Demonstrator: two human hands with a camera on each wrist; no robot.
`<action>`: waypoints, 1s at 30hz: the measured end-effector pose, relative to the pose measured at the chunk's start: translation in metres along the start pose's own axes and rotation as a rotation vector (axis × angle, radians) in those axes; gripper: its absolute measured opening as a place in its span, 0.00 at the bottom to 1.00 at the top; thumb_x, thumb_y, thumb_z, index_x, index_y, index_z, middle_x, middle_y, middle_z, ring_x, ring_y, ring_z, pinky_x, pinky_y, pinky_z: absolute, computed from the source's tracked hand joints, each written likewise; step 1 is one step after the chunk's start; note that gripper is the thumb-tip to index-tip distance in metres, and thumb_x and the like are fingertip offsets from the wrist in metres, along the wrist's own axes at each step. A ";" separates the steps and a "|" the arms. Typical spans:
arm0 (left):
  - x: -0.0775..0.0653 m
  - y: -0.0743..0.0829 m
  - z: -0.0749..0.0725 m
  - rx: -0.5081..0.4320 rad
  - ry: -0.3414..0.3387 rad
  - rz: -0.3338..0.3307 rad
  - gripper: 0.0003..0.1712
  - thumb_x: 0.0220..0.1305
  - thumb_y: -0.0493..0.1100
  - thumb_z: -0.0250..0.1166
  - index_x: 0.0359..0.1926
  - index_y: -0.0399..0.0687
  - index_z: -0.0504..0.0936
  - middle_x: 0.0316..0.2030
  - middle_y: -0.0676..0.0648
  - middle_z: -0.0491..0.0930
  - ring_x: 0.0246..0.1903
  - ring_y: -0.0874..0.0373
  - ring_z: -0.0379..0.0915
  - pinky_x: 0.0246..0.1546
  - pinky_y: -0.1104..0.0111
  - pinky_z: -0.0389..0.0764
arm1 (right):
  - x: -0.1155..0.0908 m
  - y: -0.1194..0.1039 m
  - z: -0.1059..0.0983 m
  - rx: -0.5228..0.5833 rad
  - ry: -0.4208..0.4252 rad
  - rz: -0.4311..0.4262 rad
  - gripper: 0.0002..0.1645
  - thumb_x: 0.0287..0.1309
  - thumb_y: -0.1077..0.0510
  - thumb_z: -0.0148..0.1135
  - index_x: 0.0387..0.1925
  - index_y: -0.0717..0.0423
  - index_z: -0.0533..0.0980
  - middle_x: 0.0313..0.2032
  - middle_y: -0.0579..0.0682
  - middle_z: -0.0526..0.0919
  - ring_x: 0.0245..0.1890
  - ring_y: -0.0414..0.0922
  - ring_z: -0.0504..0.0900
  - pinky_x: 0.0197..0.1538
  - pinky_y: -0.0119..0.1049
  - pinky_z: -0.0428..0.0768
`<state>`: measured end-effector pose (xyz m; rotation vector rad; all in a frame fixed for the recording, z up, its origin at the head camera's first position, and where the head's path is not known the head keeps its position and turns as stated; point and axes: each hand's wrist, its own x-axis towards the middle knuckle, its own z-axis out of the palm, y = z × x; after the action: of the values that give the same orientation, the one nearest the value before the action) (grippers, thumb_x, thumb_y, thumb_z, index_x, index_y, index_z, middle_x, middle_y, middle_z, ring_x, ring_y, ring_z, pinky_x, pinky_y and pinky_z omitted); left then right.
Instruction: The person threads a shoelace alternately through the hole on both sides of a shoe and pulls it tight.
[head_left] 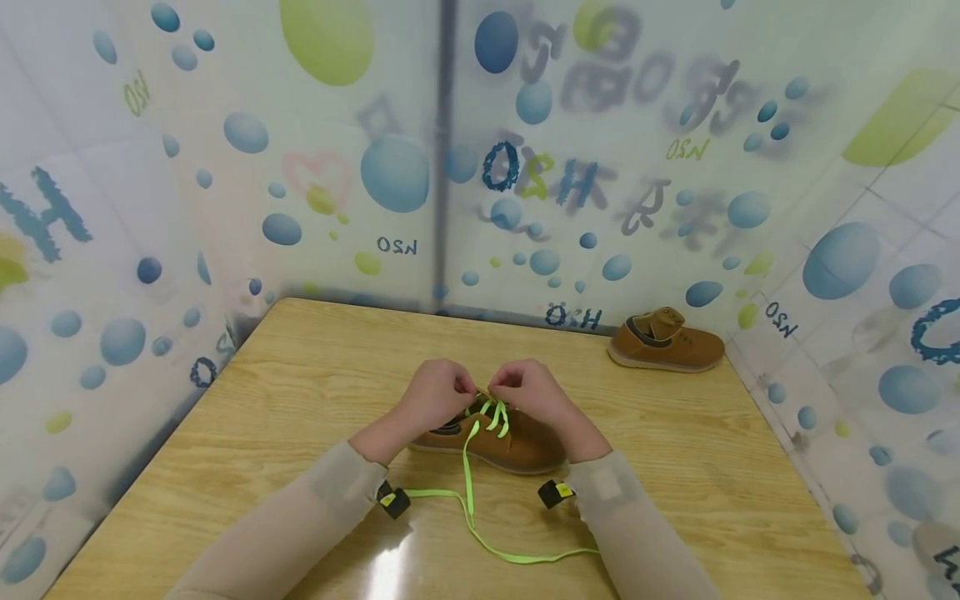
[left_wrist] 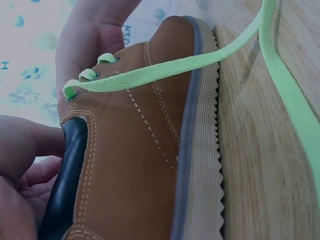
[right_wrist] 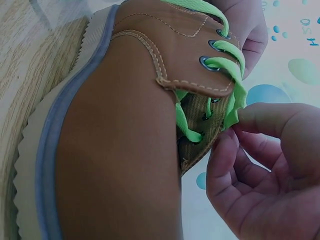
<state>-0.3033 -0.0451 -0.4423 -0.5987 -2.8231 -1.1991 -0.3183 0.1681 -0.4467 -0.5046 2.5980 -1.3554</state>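
Note:
A brown leather shoe (head_left: 528, 450) stands on the table between both hands, its toe to the right. Bright green shoelace (right_wrist: 227, 65) runs through several of its eyelets, and a long length trails over the near side. My left hand (head_left: 438, 390) holds the shoe by the top of its opening, thumb against the dark collar (left_wrist: 70, 165); its fingertips are hidden behind the upper. Opposite it, my right hand (head_left: 532, 392) pinches the green lace between thumb and forefinger, beside the tongue (right_wrist: 200, 115). The two hands nearly meet above the shoe.
A second brown shoe (head_left: 667, 342), with no lace visible, stands at the table's back right corner. Loose green lace (head_left: 517, 557) curves across the wooden table (head_left: 315, 367) between the forearms. Patterned curtains (head_left: 337, 167) enclose the back and sides.

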 end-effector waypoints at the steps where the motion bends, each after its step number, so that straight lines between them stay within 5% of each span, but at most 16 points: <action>1: 0.000 0.000 0.000 -0.004 -0.001 -0.002 0.07 0.65 0.35 0.71 0.29 0.47 0.90 0.24 0.53 0.86 0.24 0.63 0.79 0.34 0.65 0.84 | 0.000 0.001 0.000 0.002 -0.003 -0.002 0.07 0.71 0.59 0.67 0.39 0.57 0.88 0.35 0.51 0.89 0.31 0.42 0.81 0.37 0.35 0.82; 22: 0.001 0.002 0.006 -0.028 0.036 0.041 0.08 0.66 0.35 0.73 0.29 0.49 0.91 0.28 0.52 0.89 0.27 0.64 0.80 0.33 0.67 0.84 | 0.006 0.010 0.004 0.100 -0.062 -0.008 0.11 0.74 0.62 0.63 0.50 0.61 0.87 0.38 0.56 0.89 0.33 0.41 0.81 0.40 0.34 0.84; 30: 0.002 -0.001 0.007 -0.027 0.047 0.061 0.07 0.65 0.35 0.73 0.30 0.49 0.91 0.28 0.53 0.89 0.27 0.64 0.80 0.34 0.66 0.84 | 0.007 0.011 0.008 0.099 -0.059 0.015 0.10 0.76 0.60 0.62 0.46 0.59 0.87 0.42 0.54 0.90 0.36 0.41 0.81 0.42 0.34 0.82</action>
<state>-0.3047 -0.0400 -0.4479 -0.6440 -2.7340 -1.2257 -0.3252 0.1656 -0.4602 -0.5006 2.4692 -1.4335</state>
